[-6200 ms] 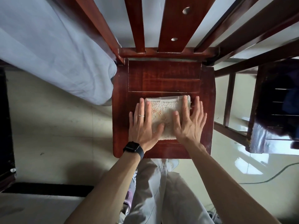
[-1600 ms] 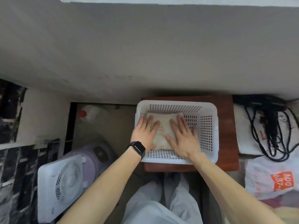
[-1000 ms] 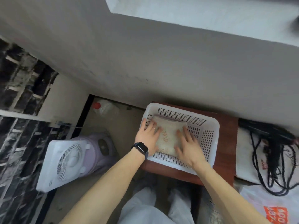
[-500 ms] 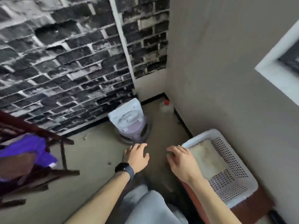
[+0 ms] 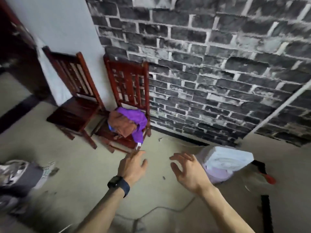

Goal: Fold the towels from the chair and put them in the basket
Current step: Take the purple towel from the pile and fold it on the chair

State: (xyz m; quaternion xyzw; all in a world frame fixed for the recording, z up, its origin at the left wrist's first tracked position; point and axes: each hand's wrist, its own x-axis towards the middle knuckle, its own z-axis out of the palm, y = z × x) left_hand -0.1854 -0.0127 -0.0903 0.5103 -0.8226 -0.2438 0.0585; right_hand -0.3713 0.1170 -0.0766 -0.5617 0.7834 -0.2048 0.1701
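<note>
— Towels, whereabouts?
— On the seat of the red wooden chair (image 5: 128, 81) nearest the brick wall (image 5: 218, 64). One purple towel (image 5: 136, 117), topmost, with one end trailing over the seat's front edge. One brown towel (image 5: 122, 125), bunched just beside it and partly beneath. Both crumpled, unfolded.
— Condition of the left hand (image 5: 133, 165)?
— Held out over the floor (image 5: 75, 165), fingers nearly straight, pointing toward the seat. Grip slack, nothing in it. Fingertips in line with the purple towel's hanging end; contact not discernible through the blur. Dark watch (image 5: 118, 183) on the wrist.
— And the right hand (image 5: 188, 170)?
— Level with the left, well apart from the chair, fingers spread and lightly curved. Grip open, holding nothing.
— Remaining stock?
— Second chair (image 5: 74, 106), same red wood, just left of the first. White fan (image 5: 225, 160) on the floor, just right of the right hand, blurred. Thin cable (image 5: 168, 210) lying across the floor under the forearms. Red-tipped item (image 5: 269, 178) beyond the fan: too blurred to identify.
</note>
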